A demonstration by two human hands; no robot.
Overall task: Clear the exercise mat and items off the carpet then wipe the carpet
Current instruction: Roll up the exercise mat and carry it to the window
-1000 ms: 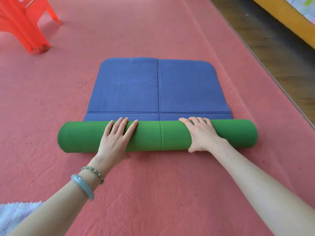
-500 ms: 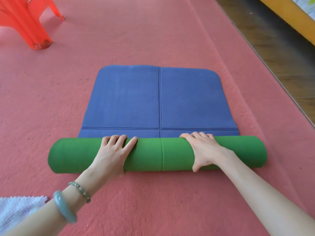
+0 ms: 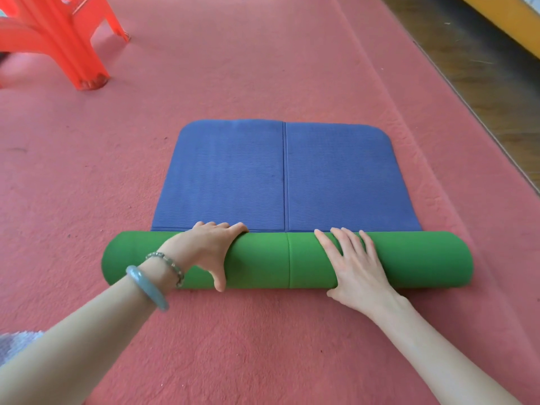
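Note:
The exercise mat lies on the red carpet [image 3: 257, 349]; it is blue on top and green underneath. Its near part is wound into a thick green roll [image 3: 263, 260] lying crosswise. The blue flat part [image 3: 233, 176] stretches away from me. My left hand [image 3: 204, 248] grips the roll left of centre, fingers curled over its far side and thumb on the near side. My right hand [image 3: 358, 266] drapes over the roll right of centre, with fingers spread across the top and thumb at the near edge.
A red plastic stool [image 3: 58, 33] stands on the carpet at the far left. A white fluffy cloth [image 3: 14, 343] shows at the lower left edge. The carpet ends at the right on dark wooden floor [image 3: 482, 83], with a yellow board [image 3: 511, 21] beyond.
My left hand's fingers have curled over the far side of the roll. My right hand's fingers have stretched out flat. The view has tilted, so the stool shows larger.

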